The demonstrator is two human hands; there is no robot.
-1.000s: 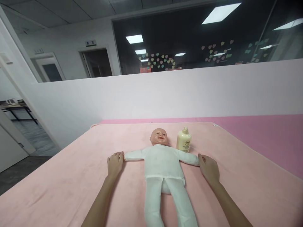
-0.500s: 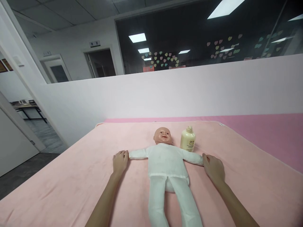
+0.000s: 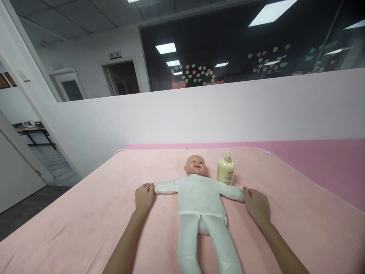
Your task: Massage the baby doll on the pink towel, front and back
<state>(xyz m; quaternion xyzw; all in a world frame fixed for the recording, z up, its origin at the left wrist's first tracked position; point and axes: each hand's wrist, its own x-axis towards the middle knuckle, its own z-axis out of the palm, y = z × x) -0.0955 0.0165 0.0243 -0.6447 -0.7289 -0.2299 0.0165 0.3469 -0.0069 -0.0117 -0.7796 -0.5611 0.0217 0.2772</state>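
In the view from my head, my left hand [image 3: 145,196] is nearly closed, its fingers bent together at the end of one white sleeve [image 3: 167,187] of a doll [image 3: 199,199], and they cover the small hand there. My right hand [image 3: 257,205] is also narrow; thumb and fingers pinch the end of the other sleeve [image 3: 232,192]. How firmly each hand presses, I cannot tell.

The doll lies on its back between my two hands, with both its arms stretched out sideways, one towards each of them. Its head [image 3: 195,164] points away from me, and its legs [image 3: 207,243] come towards me, slightly apart, until the lower edge cuts them.

The head is smooth, bald and a little shiny, like plastic or rubber. The clothing is of soft white cloth, with a few folds and a straight hem at the waist. Beneath it, a pale pink blanket [image 3: 97,213] looks soft and short-haired, with light wrinkles. A rounded, glossy, pale yellow bottle [image 3: 225,171] stands upright near the head, just behind the sleeve on my right side.
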